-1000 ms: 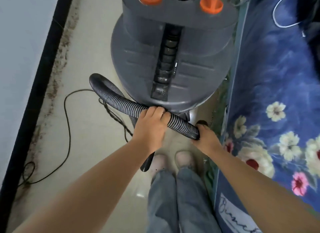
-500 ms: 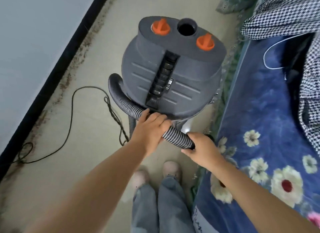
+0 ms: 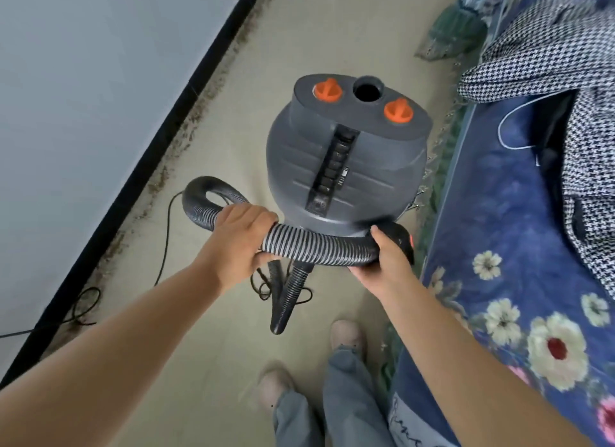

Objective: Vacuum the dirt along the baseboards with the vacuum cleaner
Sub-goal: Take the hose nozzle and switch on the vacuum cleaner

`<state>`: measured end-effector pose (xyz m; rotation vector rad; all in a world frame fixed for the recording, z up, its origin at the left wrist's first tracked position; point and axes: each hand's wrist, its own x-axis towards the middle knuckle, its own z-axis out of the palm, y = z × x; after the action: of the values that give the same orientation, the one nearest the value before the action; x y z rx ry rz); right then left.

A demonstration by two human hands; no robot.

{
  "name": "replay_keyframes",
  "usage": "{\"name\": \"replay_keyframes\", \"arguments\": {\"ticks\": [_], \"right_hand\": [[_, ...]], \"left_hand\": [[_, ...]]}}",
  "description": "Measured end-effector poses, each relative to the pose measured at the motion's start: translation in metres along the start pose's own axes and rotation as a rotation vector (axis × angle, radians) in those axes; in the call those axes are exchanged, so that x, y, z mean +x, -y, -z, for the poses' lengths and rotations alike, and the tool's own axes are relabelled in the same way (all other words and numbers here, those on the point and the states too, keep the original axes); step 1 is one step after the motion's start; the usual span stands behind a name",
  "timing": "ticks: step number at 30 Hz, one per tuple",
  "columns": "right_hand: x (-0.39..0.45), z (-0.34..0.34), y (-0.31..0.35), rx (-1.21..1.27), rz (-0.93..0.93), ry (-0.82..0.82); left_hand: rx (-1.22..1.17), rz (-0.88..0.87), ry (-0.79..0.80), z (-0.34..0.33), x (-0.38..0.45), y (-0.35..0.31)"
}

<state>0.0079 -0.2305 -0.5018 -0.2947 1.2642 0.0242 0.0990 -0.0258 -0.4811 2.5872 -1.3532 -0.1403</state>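
Hose [image 3: 319, 247] now lifted clear of vacuum [image 3: 346, 160].
Left hand [image 3: 239, 243] wraps hose; right hand [image 3: 387, 257] clamps its black end.

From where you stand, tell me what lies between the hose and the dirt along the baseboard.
Only the black power cord, trailing over the bare floor between the hose and the dirt strip by the baseboard. The left hand and right hand both hold the hose beside the vacuum body.

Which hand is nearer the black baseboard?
Left. The left hand grips the hose on the side toward the baseboard; the right hand holds the hose's end beside the bed.
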Motion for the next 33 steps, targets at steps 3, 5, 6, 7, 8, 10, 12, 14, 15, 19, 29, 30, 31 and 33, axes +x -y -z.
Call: {"name": "replay_keyframes", "arguments": {"ticks": [3, 5, 6, 7, 8, 10, 12, 14, 15, 19, 29, 30, 31, 33], "right_hand": [[-0.012, -0.015, -0.012, -0.049, 0.109, -0.03], [-0.025, -0.015, -0.02, -0.157, 0.221, -0.067], [-0.032, -0.012, -0.024, -0.235, 0.317, -0.079], [-0.04, -0.009, -0.028, -0.335, 0.429, -0.069], [-0.044, -0.005, -0.031, -0.442, 0.532, -0.027], [-0.058, -0.006, -0.034, -0.612, 0.67, 0.091], [-0.074, -0.018, -0.034, -0.759, 0.742, 0.218], [-0.091, -0.031, -0.037, -0.893, 0.74, 0.376], [-0.1, -0.037, -0.04, -0.976, 0.717, 0.461], [-0.123, -0.058, -0.063, -1.397, 0.587, 0.723], [-0.111, -0.109, -0.122, -2.206, 0.495, 0.822], [-0.106, -0.112, -0.125, -2.261, 0.445, 0.839], [-0.101, -0.115, -0.126, -2.317, 0.378, 0.855], [-0.091, -0.121, -0.117, -2.432, 0.248, 0.854]], "left_hand": [[-0.077, 0.072, 0.195, 0.011, -0.013, -0.007], [-0.202, 0.195, 0.488, 0.022, -0.017, -0.008], [-0.263, 0.262, 0.645, 0.028, -0.018, -0.009], [-0.323, 0.321, 0.726, 0.035, -0.019, -0.011], [-0.378, 0.385, 0.731, 0.042, -0.02, -0.013], [-0.455, 0.515, 0.602, 0.055, -0.019, -0.018], [-0.576, 0.618, 0.384, 0.069, -0.015, -0.022], [-0.791, 0.72, 0.144, 0.09, -0.009, -0.022], [-0.934, 0.779, 0.035, 0.101, -0.006, -0.02], [-1.526, 0.958, -0.328, 0.145, -0.007, -0.004], [-1.629, 1.259, -0.836, 0.138, -0.086, 0.05], [-1.56, 1.333, -0.857, 0.133, -0.088, 0.054], [-1.482, 1.403, -0.863, 0.127, -0.089, 0.059], [-1.312, 1.493, -0.792, 0.113, -0.091, 0.068]]}}
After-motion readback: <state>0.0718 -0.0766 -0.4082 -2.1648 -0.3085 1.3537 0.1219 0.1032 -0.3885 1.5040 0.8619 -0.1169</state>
